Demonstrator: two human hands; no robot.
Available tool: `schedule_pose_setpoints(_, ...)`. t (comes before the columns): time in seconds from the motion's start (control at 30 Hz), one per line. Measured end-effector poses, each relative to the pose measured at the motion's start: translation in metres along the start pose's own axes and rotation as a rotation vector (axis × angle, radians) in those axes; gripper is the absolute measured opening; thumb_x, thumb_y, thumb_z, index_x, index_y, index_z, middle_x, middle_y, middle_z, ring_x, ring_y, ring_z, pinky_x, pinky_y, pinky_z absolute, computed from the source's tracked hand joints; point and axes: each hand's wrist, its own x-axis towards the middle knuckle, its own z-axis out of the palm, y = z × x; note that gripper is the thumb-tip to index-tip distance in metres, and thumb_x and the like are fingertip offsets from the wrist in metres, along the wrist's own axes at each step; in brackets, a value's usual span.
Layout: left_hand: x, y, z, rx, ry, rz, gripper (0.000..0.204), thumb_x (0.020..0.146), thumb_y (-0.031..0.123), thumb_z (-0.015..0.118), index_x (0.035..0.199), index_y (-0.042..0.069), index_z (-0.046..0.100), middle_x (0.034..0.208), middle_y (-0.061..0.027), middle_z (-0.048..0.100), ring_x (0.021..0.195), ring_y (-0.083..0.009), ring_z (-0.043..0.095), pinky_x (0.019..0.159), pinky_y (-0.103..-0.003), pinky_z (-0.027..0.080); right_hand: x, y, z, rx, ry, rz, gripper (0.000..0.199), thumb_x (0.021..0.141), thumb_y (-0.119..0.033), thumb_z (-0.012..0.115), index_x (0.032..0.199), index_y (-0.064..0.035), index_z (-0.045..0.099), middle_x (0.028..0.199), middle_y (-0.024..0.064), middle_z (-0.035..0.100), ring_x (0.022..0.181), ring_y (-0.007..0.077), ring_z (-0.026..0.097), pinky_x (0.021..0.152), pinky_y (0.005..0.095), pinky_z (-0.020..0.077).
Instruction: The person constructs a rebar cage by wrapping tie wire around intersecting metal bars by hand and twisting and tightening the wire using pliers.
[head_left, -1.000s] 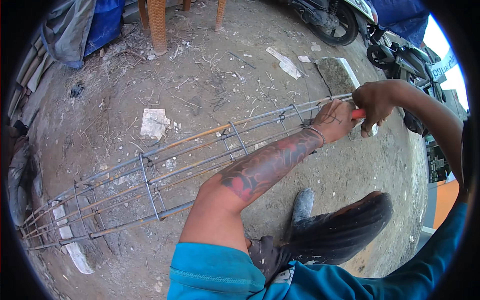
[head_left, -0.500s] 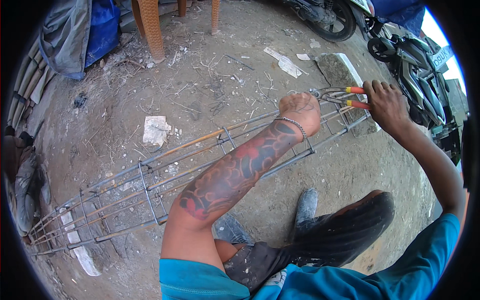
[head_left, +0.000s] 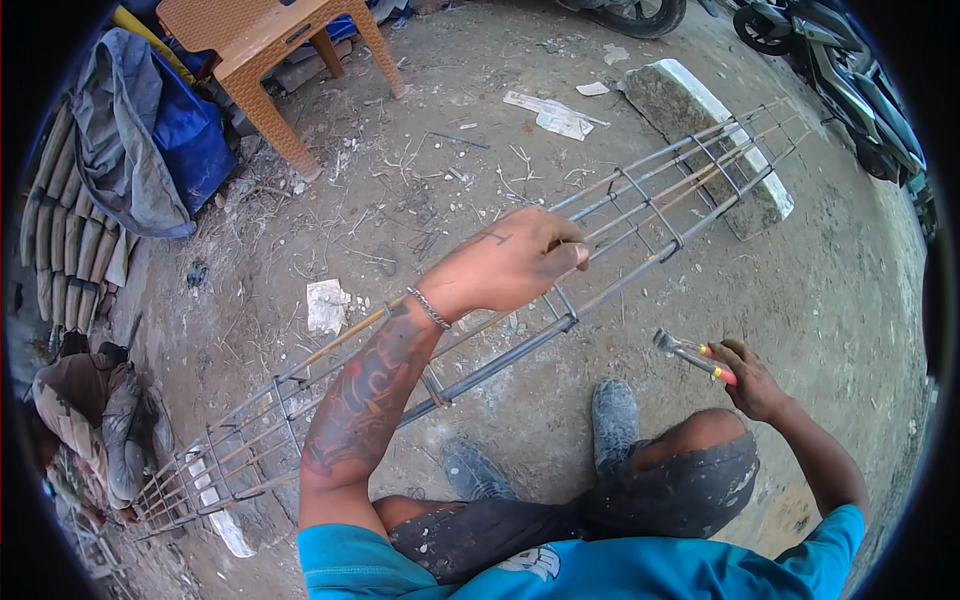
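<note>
A long steel rebar cage lies across the dirt from lower left to upper right, its far end resting on a concrete block. My left hand is closed around an upper bar near the cage's middle. My right hand is down to the right, apart from the cage, and grips pliers with red and yellow handles, jaws pointing left. My two grey shoes stand on the ground just below the cage.
An orange plastic chair stands at the top left beside a blue and grey bundle. Motorbikes are parked at the top right. Paper scraps and wire bits litter the dirt. Sacks lie at the left edge.
My left hand slid back along the cage from its far end to the middle. My right hand left the cage end with the pliers and dropped toward my knee.
</note>
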Motion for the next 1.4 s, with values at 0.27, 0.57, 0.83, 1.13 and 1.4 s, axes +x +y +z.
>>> schedule_pose_setpoints(0.27, -0.004, -0.001, 0.007, -1.272, 0.262, -0.559, 0.026, 0.096, 0.019, 0.041, 0.105, -0.001, 0.055, 0.063, 0.0022, 0.037, 0.050, -0.0070, 0.035, 0.042, -0.023, 0.029, 0.040, -0.014, 0.038, 0.209, 0.266, -0.056, 0.059, 0.074, -0.011, 0.065, 0.128, -0.0058, 0.045, 0.119, 0.0175, 0.050, 0.104, 0.0301, 0.054, 0.090, 0.0399, 0.0441)
schedule_pose_setpoints(0.57, 0.010, 0.019, 0.047, -0.978, 0.178, -0.473, 0.029, 0.098, 0.025, 0.041, 0.111, 0.002, 0.053, 0.068, 0.0015, 0.044, 0.059, -0.0078, 0.044, 0.055, -0.023, 0.039, 0.160, -0.154, -0.065, 1.437, 0.120, -0.125, 0.030, 0.095, -0.026, 0.049, 0.107, 0.0009, 0.057, 0.090, 0.0082, 0.061, 0.080, 0.0157, 0.056, 0.071, 0.0290, 0.0461)
schedule_pose_setpoints(0.83, 0.006, 0.028, 0.100, -0.985, 0.380, -0.459, 0.027, 0.098, 0.025, 0.039, 0.101, 0.001, 0.053, 0.064, -0.0013, 0.049, 0.056, -0.0094, 0.048, 0.053, -0.026, 0.042, 0.168, -0.157, -0.058, 1.507, -0.086, 0.160, 0.023, 0.094, -0.023, 0.052, 0.103, -0.0033, 0.057, 0.079, 0.0018, 0.056, 0.073, 0.0109, 0.054, 0.063, 0.0247, 0.0444)
schedule_pose_setpoints(1.13, 0.009, 0.029, 0.121, -1.260, 0.425, -0.521, 0.026, 0.100, 0.023, 0.036, 0.103, 0.003, 0.053, 0.067, -0.0015, 0.047, 0.054, -0.0108, 0.051, 0.051, -0.027, 0.044, 0.185, -0.153, -0.052, 1.104, 0.147, -0.056, 0.023, 0.093, -0.019, 0.053, 0.105, 0.0012, 0.056, 0.077, 0.0021, 0.059, 0.069, 0.0110, 0.057, 0.056, 0.0262, 0.0472)
schedule_pose_setpoints(1.4, 0.025, 0.039, 0.130, -1.647, 0.564, -0.660, 0.028, 0.100, 0.021, 0.036, 0.114, -0.002, 0.044, 0.079, -0.0051, 0.049, 0.074, -0.0152, 0.061, 0.064, -0.028, 0.050, 0.205, -0.164, -0.058, 0.325, 0.085, -0.057, 0.020, 0.088, -0.017, 0.055, 0.089, 0.0015, 0.064, 0.062, 0.0117, 0.060, 0.052, 0.0174, 0.061, 0.052, 0.0333, 0.0474)
